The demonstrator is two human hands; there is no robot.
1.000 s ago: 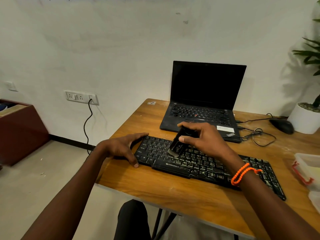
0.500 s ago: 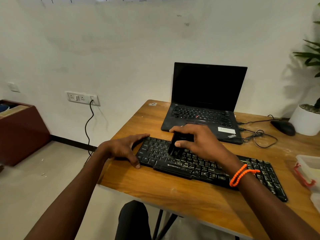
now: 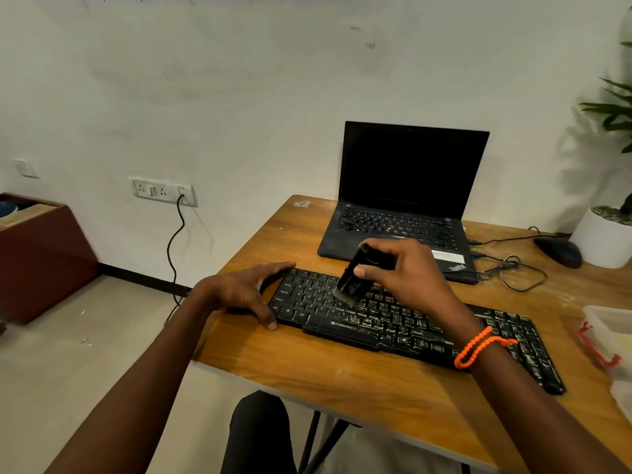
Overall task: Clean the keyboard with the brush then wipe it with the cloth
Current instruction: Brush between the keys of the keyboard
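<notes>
A black dusty keyboard [image 3: 403, 325] lies slantwise on the wooden desk [image 3: 342, 381]. My right hand [image 3: 407, 271], with an orange bracelet at the wrist, grips a black brush [image 3: 354, 278]. The brush is tilted, and its bristles touch the keys in the keyboard's left half. My left hand [image 3: 246, 290] clasps the keyboard's left end, thumb on the front edge and fingers along the back edge. No cloth can be made out for certain.
An open black laptop [image 3: 403, 206] stands behind the keyboard. A black mouse [image 3: 559, 251] and tangled cables [image 3: 513, 271] lie at the back right beside a white plant pot [image 3: 605, 239]. A clear plastic box with red clips [image 3: 608, 336] sits at the right edge.
My right hand has swept the brush back and forth over the left keys, first toward the left end, now slightly right and more tilted. My left hand has stayed on the keyboard's end.
</notes>
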